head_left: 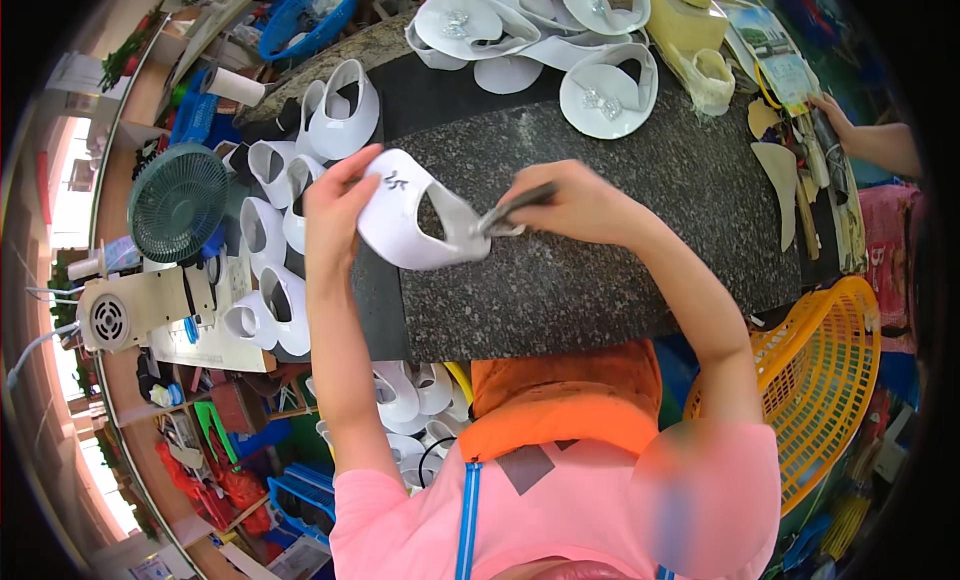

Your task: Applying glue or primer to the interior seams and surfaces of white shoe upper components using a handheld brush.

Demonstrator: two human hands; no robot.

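Above the dark speckled stone worktop (600,280), my left hand (340,200) grips a glossy white shoe upper (400,235) by its left end, fingers and thumb pinching the edge. The upper is tilted, with a wide opening in it and a dark handwritten mark on its surface. My right hand (570,202) is closed around a dark-handled metal tool (520,205), whose tip meets the right end of the upper. Whether that tool is pliers or scissors, I cannot tell.
More white uppers (345,115) stand along the left side. Uppers with shiny bows (605,100) lie at the back. A green fan (178,202) is at left, a yellow basket (830,380) at right. Another person's hand (845,130) reaches in at far right.
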